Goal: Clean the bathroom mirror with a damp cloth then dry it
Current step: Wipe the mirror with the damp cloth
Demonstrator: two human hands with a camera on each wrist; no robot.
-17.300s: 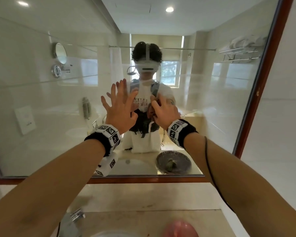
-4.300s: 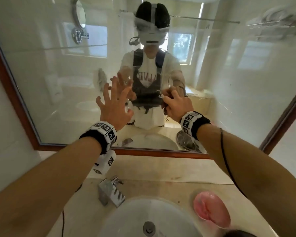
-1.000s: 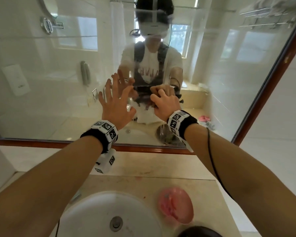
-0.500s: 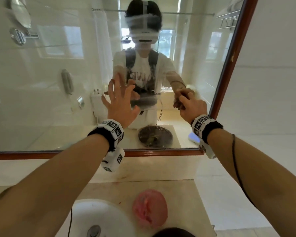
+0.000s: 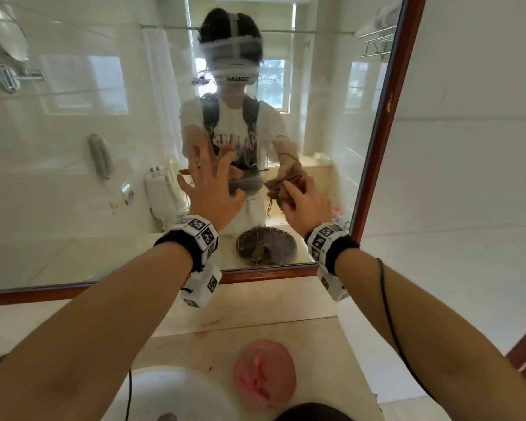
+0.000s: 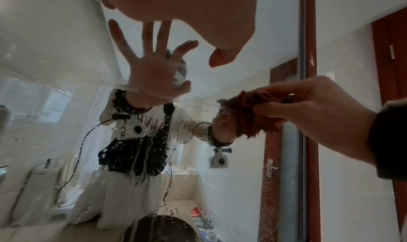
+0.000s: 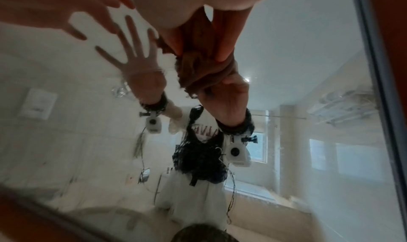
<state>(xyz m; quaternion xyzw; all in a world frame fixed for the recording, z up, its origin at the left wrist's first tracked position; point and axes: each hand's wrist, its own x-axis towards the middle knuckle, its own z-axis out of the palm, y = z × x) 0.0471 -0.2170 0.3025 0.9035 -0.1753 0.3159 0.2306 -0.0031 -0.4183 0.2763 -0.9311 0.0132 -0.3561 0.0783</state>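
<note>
While the right hand [image 5: 308,205] kept its grip pinched round a bunched brown cloth [image 5: 281,185] pressed to the mirror [image 5: 73,147], the cloth lay near the glass's right frame [image 5: 374,165], so the unwiped stretch, by my judgement, ran away to the left; droplets and runs of water showed on the glass below the hands in the left wrist view, which suggested the damp pass was under way and drying not yet begun; the left hand [image 5: 208,186] was released, fingers spread, flat toward the glass just beside the cloth, directly in the line of any leftward sweep; below, on the table [image 5: 331,344], a pink lump [image 5: 264,378] sat beside the white basin [image 5: 164,387], well apart from both hands.
</note>
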